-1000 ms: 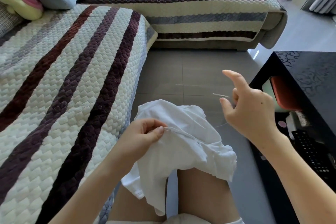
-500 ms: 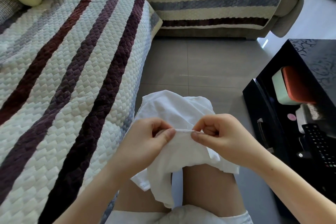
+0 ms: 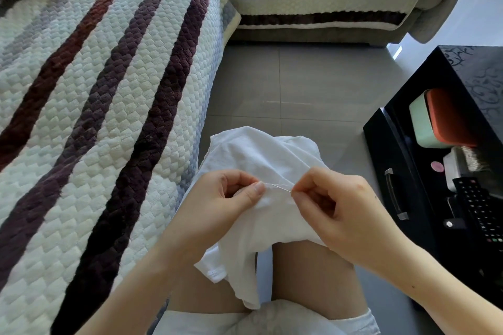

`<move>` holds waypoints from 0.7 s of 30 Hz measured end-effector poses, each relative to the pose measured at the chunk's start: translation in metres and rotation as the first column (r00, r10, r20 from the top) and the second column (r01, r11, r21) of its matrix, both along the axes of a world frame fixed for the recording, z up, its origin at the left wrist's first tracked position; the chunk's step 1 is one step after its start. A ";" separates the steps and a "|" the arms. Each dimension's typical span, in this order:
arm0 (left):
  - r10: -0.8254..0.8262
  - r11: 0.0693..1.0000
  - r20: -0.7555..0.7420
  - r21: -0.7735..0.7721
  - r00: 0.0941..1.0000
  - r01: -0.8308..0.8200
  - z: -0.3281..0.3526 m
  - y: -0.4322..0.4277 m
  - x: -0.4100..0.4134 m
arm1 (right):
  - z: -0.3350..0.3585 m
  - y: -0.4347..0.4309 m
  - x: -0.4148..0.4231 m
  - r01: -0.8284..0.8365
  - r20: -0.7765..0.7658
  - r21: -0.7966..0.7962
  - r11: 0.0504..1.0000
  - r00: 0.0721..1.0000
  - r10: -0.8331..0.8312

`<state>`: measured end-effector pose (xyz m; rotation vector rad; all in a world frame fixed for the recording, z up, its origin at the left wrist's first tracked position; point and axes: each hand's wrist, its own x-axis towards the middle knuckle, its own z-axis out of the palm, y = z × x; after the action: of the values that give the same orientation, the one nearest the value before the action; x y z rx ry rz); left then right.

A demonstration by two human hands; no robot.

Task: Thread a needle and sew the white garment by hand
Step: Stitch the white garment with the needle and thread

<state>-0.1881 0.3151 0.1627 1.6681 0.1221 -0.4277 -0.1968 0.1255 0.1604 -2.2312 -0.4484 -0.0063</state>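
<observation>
The white garment (image 3: 261,155) lies bunched over my knees in the lower middle of the view. My left hand (image 3: 223,204) pinches a fold of it between thumb and curled fingers. A thin needle (image 3: 279,187) lies along that fold, pointing toward my left thumb. My right hand (image 3: 329,207) pinches the needle's right end with thumb and forefinger, its other fingers curled. A fine white thread (image 3: 300,168) runs up from the needle over the cloth.
A striped quilted sofa (image 3: 95,106) fills the left and the back. A black low table (image 3: 462,144) stands at the right, its open shelf holding a green-and-orange box (image 3: 435,119) and a remote control (image 3: 481,207). Grey floor tiles (image 3: 299,84) lie ahead.
My right hand came down from a raised position with the thread pulled out, back to the fold, and now pinches the needle against the cloth. The left hand kept its hold.
</observation>
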 end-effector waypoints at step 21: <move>-0.009 1.000 0.026 0.009 1.000 0.009 0.002 0.001 0.000 | 0.000 0.001 0.001 -0.006 0.019 -0.042 0.999 1.000 0.007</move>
<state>-0.1883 0.3160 0.1651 1.6827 0.0968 -0.4126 -0.1959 0.1266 0.1600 -2.2727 -0.4704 -0.0153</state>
